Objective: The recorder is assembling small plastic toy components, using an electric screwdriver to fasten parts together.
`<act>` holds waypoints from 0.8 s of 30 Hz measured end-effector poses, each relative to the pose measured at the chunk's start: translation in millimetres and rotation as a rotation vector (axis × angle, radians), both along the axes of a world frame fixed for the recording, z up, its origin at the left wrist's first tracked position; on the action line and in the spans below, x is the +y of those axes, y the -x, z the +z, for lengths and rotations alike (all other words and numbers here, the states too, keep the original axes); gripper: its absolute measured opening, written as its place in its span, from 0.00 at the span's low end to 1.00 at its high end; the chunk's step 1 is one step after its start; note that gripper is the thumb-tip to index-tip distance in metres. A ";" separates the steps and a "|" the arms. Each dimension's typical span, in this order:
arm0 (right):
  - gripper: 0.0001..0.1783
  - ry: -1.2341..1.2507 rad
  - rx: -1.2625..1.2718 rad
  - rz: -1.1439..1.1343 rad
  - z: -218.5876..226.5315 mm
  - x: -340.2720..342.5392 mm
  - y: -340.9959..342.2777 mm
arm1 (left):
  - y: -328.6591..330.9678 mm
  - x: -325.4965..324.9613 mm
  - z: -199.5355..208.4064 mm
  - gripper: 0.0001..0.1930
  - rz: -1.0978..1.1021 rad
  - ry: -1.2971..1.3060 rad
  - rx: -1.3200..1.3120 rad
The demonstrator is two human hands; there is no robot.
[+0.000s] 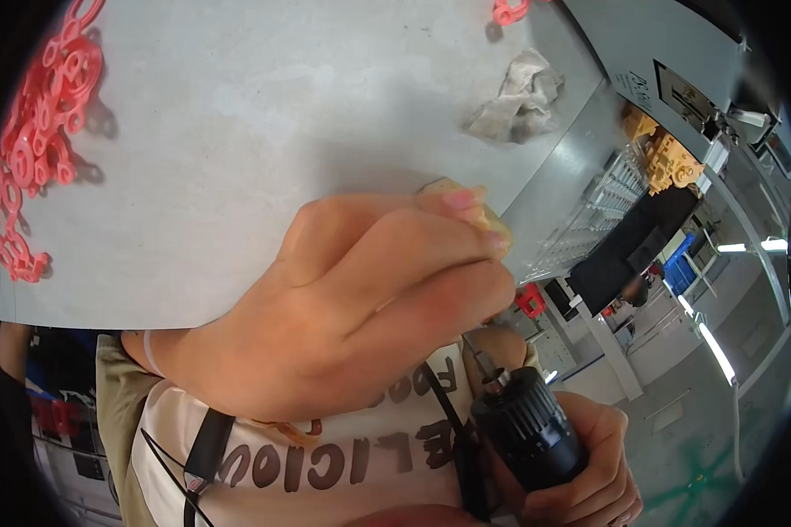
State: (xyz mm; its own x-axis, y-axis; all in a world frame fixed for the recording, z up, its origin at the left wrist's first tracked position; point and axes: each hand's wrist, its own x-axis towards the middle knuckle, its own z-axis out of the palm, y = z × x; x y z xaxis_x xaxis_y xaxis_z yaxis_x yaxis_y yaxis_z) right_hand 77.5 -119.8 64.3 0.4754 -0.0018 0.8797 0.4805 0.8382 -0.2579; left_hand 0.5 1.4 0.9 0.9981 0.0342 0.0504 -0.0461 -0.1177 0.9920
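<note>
A small pale-yellow piece [493, 220] sits just right of the middle of the view, over the table's edge region and partly hidden by fingers. The left hand [351, 299], at its 8 o'clock, pinches it: the fingers are curled over and the tips close on the piece, with no gap showing around it. At 5 o'clock from the piece, the right hand [593, 474] is wrapped around a black power tool [527, 430], fingers closed on the body; the tool's thin metal bit [477, 353] points toward 11 o'clock, below the left hand's knuckles.

A crumpled greyish cloth or paper [520, 98] lies at 1 o'clock on the grey table [202, 158]. Clear trays [589, 211] stand at 3 o'clock, with orange-yellow parts [672, 162] beyond them, nearer 2. A heap of pinkish-red looped parts [39, 145] lies far off at 9 o'clock; another pinkish-red part [509, 11] is at 12.
</note>
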 end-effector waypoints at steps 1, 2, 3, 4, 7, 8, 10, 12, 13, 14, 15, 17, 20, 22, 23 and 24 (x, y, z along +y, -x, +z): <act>0.10 -0.089 -0.077 -0.113 2.0 4.6 -1.0 | -0.6 1.4 1.5 0.22 0.002 -0.011 -0.018; 0.10 -0.091 -0.069 -0.108 1.4 6.2 3.0 | -0.1 1.1 -0.2 0.22 0.007 -0.014 -0.010; 0.10 -0.039 0.019 -0.195 3.1 7.6 9.5 | 0.0 0.6 -0.5 0.22 0.029 -0.011 -0.029; 0.09 0.012 0.105 -0.279 5.4 7.9 15.1 | -0.1 -0.4 -0.4 0.22 0.051 -0.011 -0.051; 0.10 0.266 0.165 -0.299 17.2 -1.9 31.7 | 1.6 -10.8 -8.5 0.24 0.153 0.021 -0.144; 0.10 0.246 0.154 -0.295 15.6 -1.4 34.2 | -0.4 -12.4 -15.5 0.24 0.155 0.004 -0.159; 0.10 0.418 0.210 -0.428 14.8 -2.6 41.6 | -0.5 -15.5 -24.7 0.25 0.176 0.054 -0.283; 0.07 0.414 0.192 -0.649 14.5 -9.9 52.6 | 2.7 -12.7 -22.3 0.29 0.127 0.020 -0.274; 0.10 0.498 0.198 -0.493 19.8 -20.0 47.7 | 3.5 -13.7 -24.2 0.33 0.109 -0.005 -0.253; 0.11 0.602 0.145 -0.561 20.2 -26.9 46.5 | 4.0 -16.3 -30.3 0.33 0.109 -0.010 -0.263; 0.11 0.623 -0.006 -0.675 17.0 -32.8 42.7 | 4.1 -18.6 -33.0 0.31 0.132 -0.086 -0.325; 0.11 0.619 -0.009 -0.670 21.2 -30.7 57.8 | 2.3 -22.9 -38.9 0.26 0.191 -0.245 -0.446; 0.10 0.637 -0.006 -0.635 32.5 -50.0 32.3 | 0.4 -28.7 -43.1 0.21 0.294 -0.479 -0.616; 0.10 0.655 0.002 -0.646 67.0 -93.7 2.3 | 9.5 -20.3 3.4 0.21 0.202 -0.581 -0.399; 0.10 0.659 0.011 -0.603 76.5 -111.1 -19.3 | 15.1 -20.6 5.7 0.21 0.214 -0.583 -0.317; 0.10 0.664 0.014 -0.591 79.8 -109.5 -31.2 | 15.0 -20.3 8.5 0.20 0.205 -0.572 -0.256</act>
